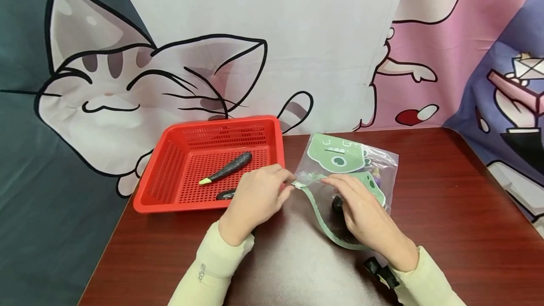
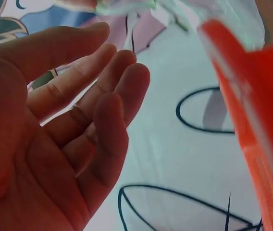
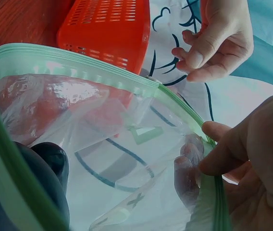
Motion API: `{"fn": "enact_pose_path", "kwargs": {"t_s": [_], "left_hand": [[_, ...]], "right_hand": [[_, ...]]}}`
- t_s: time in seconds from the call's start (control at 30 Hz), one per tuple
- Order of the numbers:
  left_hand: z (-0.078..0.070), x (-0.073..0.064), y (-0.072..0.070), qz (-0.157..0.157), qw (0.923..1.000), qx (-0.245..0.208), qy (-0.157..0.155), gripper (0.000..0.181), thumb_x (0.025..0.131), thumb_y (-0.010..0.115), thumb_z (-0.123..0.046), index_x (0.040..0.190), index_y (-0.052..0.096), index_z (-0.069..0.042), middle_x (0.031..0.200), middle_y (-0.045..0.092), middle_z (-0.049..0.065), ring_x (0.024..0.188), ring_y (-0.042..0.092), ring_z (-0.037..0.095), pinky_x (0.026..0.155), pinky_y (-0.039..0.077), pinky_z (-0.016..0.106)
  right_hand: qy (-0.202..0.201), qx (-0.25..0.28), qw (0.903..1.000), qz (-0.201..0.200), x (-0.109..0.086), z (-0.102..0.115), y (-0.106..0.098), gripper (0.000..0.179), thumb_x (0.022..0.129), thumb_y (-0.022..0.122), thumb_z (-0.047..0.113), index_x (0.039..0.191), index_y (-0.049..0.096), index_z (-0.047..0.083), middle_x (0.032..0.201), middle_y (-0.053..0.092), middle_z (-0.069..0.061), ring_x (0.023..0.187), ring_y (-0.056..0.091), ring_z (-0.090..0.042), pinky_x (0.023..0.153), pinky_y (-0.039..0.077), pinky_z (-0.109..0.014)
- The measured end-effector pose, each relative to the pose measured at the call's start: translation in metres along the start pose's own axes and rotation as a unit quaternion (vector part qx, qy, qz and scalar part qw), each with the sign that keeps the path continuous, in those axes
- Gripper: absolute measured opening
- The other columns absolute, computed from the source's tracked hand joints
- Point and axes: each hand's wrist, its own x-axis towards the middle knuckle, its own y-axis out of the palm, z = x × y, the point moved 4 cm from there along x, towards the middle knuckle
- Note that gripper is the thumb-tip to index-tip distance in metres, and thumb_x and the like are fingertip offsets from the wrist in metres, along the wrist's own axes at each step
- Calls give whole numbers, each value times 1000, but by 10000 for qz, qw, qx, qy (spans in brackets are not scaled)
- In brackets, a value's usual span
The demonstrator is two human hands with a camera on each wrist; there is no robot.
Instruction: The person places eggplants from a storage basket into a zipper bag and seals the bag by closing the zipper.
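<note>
Beside the red basket point(image 1: 178, 207), the zip bag point(image 1: 350, 155) looks light, floppy, slippery, best held by its green rim point(image 3: 112, 74). The right hand point(image 1: 369, 216) pinches it; the left hand point(image 1: 257, 195) curves empty

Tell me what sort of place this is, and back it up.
Probably an indoor spot set up for tabletop work, though the wider room is out of view: a wood-look table, a cartoon-printed backdrop just behind it, and a clear zip bag in the right hand.
</note>
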Motion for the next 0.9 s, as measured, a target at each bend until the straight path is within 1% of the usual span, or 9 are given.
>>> {"fn": "enact_pose_path", "kwargs": {"t_s": [0.13,0.23,0.37,0.43,0.53,0.6,0.67,0.77,0.9], "left_hand": [[18,4,-13,112,9994,-20,-329,15,87,76,-18,101,76,-14,95,72,-2,79,67,18,63,53,38],[32,8,-21,223,9980,78,-586,18,87,76,-19,105,76,-15,100,73,-1,84,69,21,68,55,41],[50,9,-28,393,9957,150,-830,22,88,76,-20,109,76,-13,105,73,2,91,70,23,73,56,44],[59,9,-29,486,9943,113,-944,24,88,76,-19,111,75,-12,103,73,3,88,69,22,74,55,44],[73,11,-29,734,9908,65,-1139,25,89,75,-18,113,74,-12,102,72,4,86,66,21,76,55,43],[82,12,-30,874,9888,-9,-1212,24,89,75,-18,113,74,-12,99,72,4,83,65,19,75,54,41],[91,14,-30,1002,9871,-72,-1249,25,89,75,-19,113,74,-11,99,72,4,84,65,20,77,54,41],[106,16,-31,1087,9852,-160,-1313,26,89,76,-20,113,74,-11,100,73,5,84,66,20,77,53,41],[126,15,-30,1352,9791,-18,-1519,29,90,75,-19,117,72,-8,105,72,9,90,66,24,82,52,45]], "right_hand": [[-42,-9,10000,-45,0,0,0,55,81,44,-15,131,59,4,128,60,-9,117,55,-25,99,36,-28],[-96,27,9999,-73,1,1,0,56,80,43,-16,130,59,3,127,60,-9,116,55,-25,99,37,-28],[-82,52,9999,-38,1,1,1,55,81,43,-15,131,59,3,128,60,-9,116,55,-24,98,37,-27],[-71,50,10000,-19,1,1,1,55,81,43,-15,131,59,3,128,60,-9,116,55,-24,98,37,-28],[-65,28,10000,2,1,1,1,55,82,43,-15,131,59,3,128,60,-9,116,55,-24,99,37,-28],[-69,17,10000,4,1,0,2,54,82,44,-14,131,59,3,128,60,-9,117,55,-24,99,37,-29],[-80,14,10000,-10,1,0,2,54,82,44,-14,131,59,3,128,60,-10,117,55,-25,100,37,-29],[-81,14,10000,-12,1,0,3,53,83,44,-14,131,59,2,127,60,-10,117,55,-26,101,37,-30],[-80,43,10000,-14,1,0,4,51,84,45,-14,131,59,2,127,60,-10,118,55,-25,102,37,-29]]}}
